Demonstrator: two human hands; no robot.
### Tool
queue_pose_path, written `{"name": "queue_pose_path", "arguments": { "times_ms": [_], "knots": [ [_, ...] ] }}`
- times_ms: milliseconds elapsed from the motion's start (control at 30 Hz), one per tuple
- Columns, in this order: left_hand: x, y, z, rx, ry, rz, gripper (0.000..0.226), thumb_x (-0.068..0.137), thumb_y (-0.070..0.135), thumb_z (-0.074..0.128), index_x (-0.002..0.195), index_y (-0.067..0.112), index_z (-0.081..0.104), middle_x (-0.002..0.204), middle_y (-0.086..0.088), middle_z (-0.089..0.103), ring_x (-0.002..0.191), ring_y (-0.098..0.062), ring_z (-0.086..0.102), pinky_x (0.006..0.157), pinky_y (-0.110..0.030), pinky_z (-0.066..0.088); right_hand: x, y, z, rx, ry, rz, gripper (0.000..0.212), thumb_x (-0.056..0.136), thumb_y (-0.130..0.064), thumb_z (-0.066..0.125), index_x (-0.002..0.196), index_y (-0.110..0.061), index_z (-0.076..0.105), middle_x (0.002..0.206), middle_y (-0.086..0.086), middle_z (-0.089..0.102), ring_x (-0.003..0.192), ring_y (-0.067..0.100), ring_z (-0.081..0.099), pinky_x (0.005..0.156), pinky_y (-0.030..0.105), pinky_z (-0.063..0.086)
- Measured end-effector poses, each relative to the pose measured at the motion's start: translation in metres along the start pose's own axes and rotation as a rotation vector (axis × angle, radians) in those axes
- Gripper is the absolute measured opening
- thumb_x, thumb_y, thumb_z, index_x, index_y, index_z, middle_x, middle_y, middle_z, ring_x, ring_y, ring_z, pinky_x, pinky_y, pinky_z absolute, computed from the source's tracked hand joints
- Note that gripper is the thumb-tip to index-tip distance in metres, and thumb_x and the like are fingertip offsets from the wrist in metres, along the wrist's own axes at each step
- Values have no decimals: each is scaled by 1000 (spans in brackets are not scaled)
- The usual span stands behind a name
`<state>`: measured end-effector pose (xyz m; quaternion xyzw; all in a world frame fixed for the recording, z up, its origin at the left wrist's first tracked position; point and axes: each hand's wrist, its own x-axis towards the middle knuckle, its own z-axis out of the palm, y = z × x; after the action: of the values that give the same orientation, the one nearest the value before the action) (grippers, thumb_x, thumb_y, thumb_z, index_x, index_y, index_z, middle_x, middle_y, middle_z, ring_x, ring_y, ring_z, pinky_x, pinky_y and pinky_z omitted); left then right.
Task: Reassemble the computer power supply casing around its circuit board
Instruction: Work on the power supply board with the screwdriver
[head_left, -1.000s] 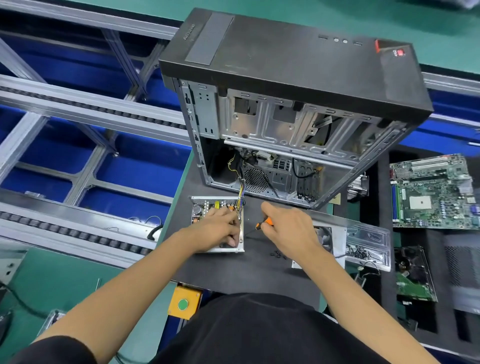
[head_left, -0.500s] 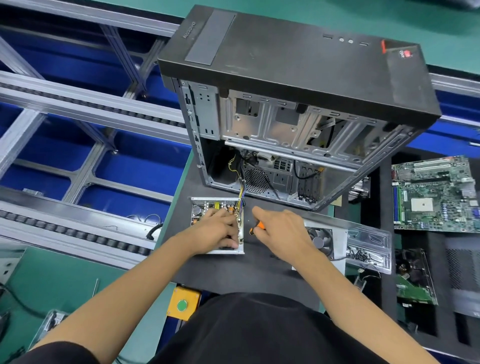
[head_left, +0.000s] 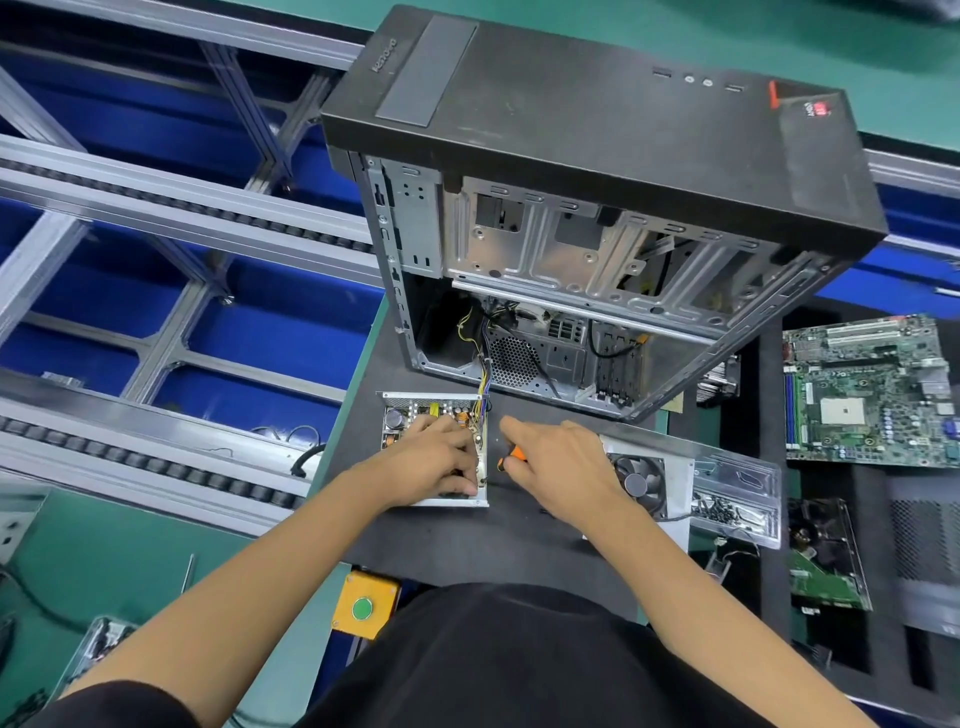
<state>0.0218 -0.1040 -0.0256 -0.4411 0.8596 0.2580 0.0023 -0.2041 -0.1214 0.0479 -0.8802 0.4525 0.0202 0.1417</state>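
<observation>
The power supply's open metal base (head_left: 410, 401) lies on the black mat with its circuit board (head_left: 402, 423) inside, wires running up into the computer tower. My left hand (head_left: 434, 462) rests on the board, fingers curled at its right edge. My right hand (head_left: 558, 462) grips an orange-handled screwdriver (head_left: 511, 457) whose tip points at the base's right wall. The casing's cover with the fan (head_left: 641, 480) lies on the mat just right of my right hand.
The black computer tower (head_left: 597, 171) stands open behind the power supply. A clear tray with screws (head_left: 735, 499), a motherboard (head_left: 867, 395) and other boards lie to the right. A conveyor frame (head_left: 156, 218) runs on the left. A yellow button box (head_left: 363, 605) sits at the table's front edge.
My right hand has moved left with the screwdriver, closer to the power supply's right wall. My left hand stays on the board.
</observation>
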Motion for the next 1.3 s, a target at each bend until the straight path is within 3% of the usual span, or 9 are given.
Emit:
{"name": "queue_pose_path", "arguments": {
  "times_ms": [200,333,433,567,633,733,867,1133,1300],
  "knots": [
    [0,-3,4,-2,32,24,29,92,63,56,97,38,70,110,20,56,112,-8,39,95,-31,24,3,-4,-2,-13,-15,-35,27,91,-29,49,88,-29,22,72,-9,45,62,24,43,66,33,28],
    [0,-2,4,-71,70,-45,29,88,60,66,94,44,43,90,23,50,98,1,34,88,-28,25,11,-10,-4,-50,-40,-31,17,90,-34,50,96,-23,38,67,-2,53,65,30,47,56,34,20],
    [1,3,3,-143,99,-97,37,81,62,69,91,44,39,83,24,47,93,1,37,87,-24,24,17,-18,-3,-34,-70,-12,20,88,-35,50,97,-24,36,58,-4,35,60,32,44,46,32,14],
    [5,14,9,-199,269,-185,23,74,57,68,79,43,50,74,27,47,85,1,41,92,-33,32,18,-26,3,-51,-62,-80,32,92,-35,50,119,-23,38,73,8,64,65,34,61,49,33,27],
    [6,17,13,-220,356,-189,43,71,34,80,58,48,41,64,25,43,79,-8,48,86,-35,29,17,-30,5,-61,-37,-108,38,93,-33,51,124,-23,32,78,10,68,67,34,65,51,33,29],
    [5,17,18,-228,400,-132,77,60,10,92,60,52,27,59,27,32,69,0,36,70,-28,19,16,-34,1,-147,7,-203,52,90,-35,54,137,-25,36,80,4,69,67,28,65,60,33,32],
    [4,13,25,-198,485,-117,33,68,24,85,77,33,55,71,16,56,74,-4,38,77,-27,23,18,-31,-12,-293,8,-416,41,88,-33,62,125,-24,49,99,4,66,73,23,63,70,35,34],
    [2,14,20,-339,407,-173,35,61,66,72,90,53,57,82,23,60,95,5,52,95,-28,26,25,-37,-24,-348,-132,-437,20,95,-31,59,112,-20,57,88,-2,71,74,21,67,70,33,50],
    [2,25,10,-422,456,-122,26,64,52,71,81,58,53,77,30,54,85,16,46,77,-22,30,24,-50,-24,-354,-124,-330,21,96,-27,51,107,-15,63,87,4,73,70,23,67,70,32,46]
  ]
}}
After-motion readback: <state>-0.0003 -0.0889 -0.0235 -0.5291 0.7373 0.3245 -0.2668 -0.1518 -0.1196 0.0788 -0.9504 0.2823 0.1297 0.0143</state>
